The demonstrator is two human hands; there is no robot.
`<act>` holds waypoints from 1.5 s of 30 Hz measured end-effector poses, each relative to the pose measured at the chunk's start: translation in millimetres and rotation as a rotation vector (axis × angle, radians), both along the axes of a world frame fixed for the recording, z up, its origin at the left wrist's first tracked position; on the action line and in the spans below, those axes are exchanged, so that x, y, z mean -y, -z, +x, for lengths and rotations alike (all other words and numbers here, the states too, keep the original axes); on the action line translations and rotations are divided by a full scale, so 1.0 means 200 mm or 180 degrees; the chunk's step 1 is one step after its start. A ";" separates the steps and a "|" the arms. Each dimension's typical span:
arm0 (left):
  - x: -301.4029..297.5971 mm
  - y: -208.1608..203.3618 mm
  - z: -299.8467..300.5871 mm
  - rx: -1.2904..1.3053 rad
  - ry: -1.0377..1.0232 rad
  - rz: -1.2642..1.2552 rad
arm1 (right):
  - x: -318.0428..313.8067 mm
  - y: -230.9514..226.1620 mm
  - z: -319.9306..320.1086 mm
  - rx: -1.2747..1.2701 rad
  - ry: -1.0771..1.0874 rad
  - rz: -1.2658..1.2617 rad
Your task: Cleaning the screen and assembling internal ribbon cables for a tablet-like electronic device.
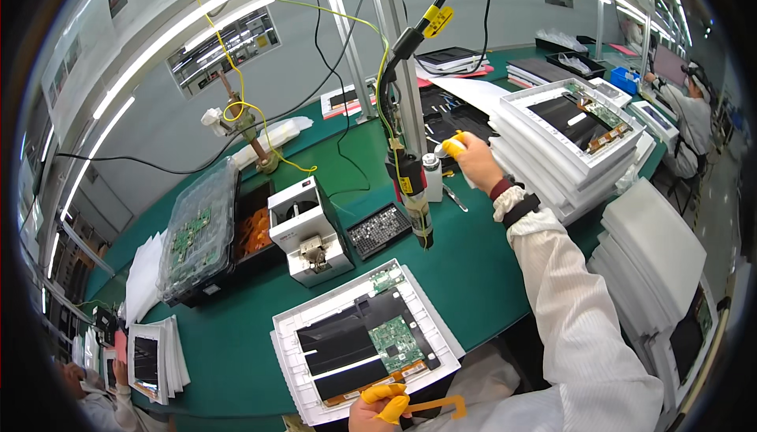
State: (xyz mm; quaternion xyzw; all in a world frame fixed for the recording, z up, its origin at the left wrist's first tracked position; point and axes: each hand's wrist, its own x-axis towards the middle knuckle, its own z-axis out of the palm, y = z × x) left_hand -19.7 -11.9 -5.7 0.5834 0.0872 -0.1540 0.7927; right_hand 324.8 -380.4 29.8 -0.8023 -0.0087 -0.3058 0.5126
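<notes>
My left hand (377,410), in yellow finger cots, pinches an orange flat flex cable (441,406) at the lower edge. Just beyond it lies a white device housing (288,333), open-backed, with black panels (335,345), a green circuit board (396,341) and an orange strip along its near side. My right arm stretches forward. My right hand (477,162), also in yellow finger cots, has its fingers closed beside the top of a white bottle (432,180); whatever is between them is too small to make out. A corded electric screwdriver (410,188) hangs upright left of that hand.
A white screw feeder (309,235) and a black tray of small parts (378,229) stand behind the housing. To their left is a clear tray of circuit boards (193,231). Stacked white housings (564,148) rise at right. Other people (686,117) work at far right and lower left.
</notes>
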 end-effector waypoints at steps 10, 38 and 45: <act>0.03 -0.02 -0.01 0.0065 -0.0072 -0.0043 | 0.00 0.00 0.06 0.0343 -0.0207 -0.2939; 0.20 -0.08 0.29 -0.0632 0.0297 -0.0622 | -0.32 -0.04 -1.08 0.0176 -0.1332 -0.1843; 0.26 -0.07 0.30 -0.0581 0.0552 -0.0576 | -0.47 0.00 -1.30 0.0324 -0.2057 -0.2302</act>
